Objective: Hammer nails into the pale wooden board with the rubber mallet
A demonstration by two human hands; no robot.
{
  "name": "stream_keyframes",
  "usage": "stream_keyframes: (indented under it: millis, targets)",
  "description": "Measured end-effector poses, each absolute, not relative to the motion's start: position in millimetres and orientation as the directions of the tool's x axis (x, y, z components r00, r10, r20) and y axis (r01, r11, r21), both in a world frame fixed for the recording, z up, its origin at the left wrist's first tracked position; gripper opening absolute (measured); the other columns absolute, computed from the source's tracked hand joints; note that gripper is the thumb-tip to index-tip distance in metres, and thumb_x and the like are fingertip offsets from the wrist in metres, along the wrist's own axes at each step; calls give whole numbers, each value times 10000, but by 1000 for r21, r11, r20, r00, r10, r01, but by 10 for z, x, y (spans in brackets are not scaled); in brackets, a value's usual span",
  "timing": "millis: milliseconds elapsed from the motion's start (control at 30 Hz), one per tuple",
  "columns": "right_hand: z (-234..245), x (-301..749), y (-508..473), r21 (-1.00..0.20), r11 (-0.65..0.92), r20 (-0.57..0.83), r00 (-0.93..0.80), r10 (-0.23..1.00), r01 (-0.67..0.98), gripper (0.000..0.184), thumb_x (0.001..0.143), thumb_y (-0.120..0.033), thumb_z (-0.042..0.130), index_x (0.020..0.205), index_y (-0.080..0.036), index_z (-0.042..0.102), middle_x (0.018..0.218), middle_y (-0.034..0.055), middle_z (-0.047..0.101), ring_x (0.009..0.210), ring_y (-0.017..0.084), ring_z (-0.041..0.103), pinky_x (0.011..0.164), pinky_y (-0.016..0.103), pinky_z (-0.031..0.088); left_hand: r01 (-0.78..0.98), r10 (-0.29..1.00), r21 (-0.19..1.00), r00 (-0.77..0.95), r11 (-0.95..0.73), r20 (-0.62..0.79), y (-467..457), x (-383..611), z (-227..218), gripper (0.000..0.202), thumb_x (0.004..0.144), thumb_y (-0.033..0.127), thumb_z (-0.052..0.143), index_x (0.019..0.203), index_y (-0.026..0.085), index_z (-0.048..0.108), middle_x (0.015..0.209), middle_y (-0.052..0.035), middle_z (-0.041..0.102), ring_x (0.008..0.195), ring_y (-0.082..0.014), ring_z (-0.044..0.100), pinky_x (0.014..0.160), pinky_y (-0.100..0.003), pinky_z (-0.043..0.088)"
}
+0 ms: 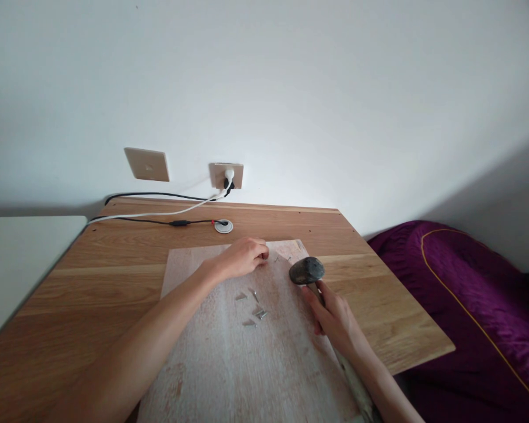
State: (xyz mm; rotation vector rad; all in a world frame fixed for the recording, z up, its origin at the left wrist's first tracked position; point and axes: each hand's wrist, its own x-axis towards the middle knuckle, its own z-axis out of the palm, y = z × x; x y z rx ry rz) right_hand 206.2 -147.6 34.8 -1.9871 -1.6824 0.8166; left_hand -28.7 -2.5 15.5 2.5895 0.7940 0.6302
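Observation:
A pale whitewashed board (229, 364) lies on the wooden table (92, 276). My left hand (243, 257) rests near the board's far edge with its fingers pinched together, apparently on a small nail that is too small to make out. My right hand (335, 317) is wrapped round the handle of a hammer, whose dark metal head (307, 271) hovers just right of the left hand. Several loose nails (252, 305) lie on the board between my forearms.
Black and white cables (158, 214) run across the table's far side from a wall socket (227, 175) to a round grommet (223, 225). A purple bedcover (467, 305) lies right of the table; a white surface (22, 258) adjoins it on the left.

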Motion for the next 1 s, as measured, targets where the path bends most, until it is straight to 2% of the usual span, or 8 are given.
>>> stream_keyframes:
  millis: [167,333,467,600,767,1000]
  targets:
    - [403,2043,-1459,-625,-181,-192,75,978,759,388,967,-570,366,976,-239,569,421,-76,545,393,191,614,477,263,435,435,650,550,705,-713,284,-4,-313,116,123,839,49,688,817,159,736,855,-27,722,786,-153,661,726,-246,442]
    - [549,1933,-1406,-645,-122,-161,22,987,754,367,983,-544,372,897,-238,555,428,-79,540,405,163,618,484,245,440,478,743,648,635,-592,210,1,-338,98,40,802,170,774,838,159,758,774,-16,705,686,-144,633,639,-242,413]
    - [719,1764,-1283,-698,-68,-129,-32,991,713,338,1001,-514,386,869,-239,533,471,-81,536,399,137,606,459,231,435,429,732,694,648,-578,210,28,-349,53,49,791,138,738,828,164,759,745,-8,696,679,-140,624,626,-237,411]
    - [824,1589,-1152,-692,-26,-108,-68,992,721,284,1013,-454,399,894,-240,543,459,-75,542,384,132,591,452,226,433,354,729,761,648,-544,219,42,-363,39,47,774,163,731,819,158,744,759,-10,692,687,-138,618,626,-236,418]
    - [757,1495,-1084,-629,-27,-155,-91,984,777,292,1020,-417,389,820,-244,512,424,-78,515,381,144,606,435,213,420,376,745,762,636,-528,202,46,-382,57,102,728,174,739,825,148,723,746,4,652,685,-135,575,633,-241,402]
    - [671,1520,-1074,-613,-1,-135,-104,985,790,271,1021,-419,377,870,-244,518,414,-81,517,348,164,598,406,229,429,378,737,760,648,-528,190,77,-395,13,134,733,214,732,854,158,715,762,11,634,694,-133,568,641,-236,420]
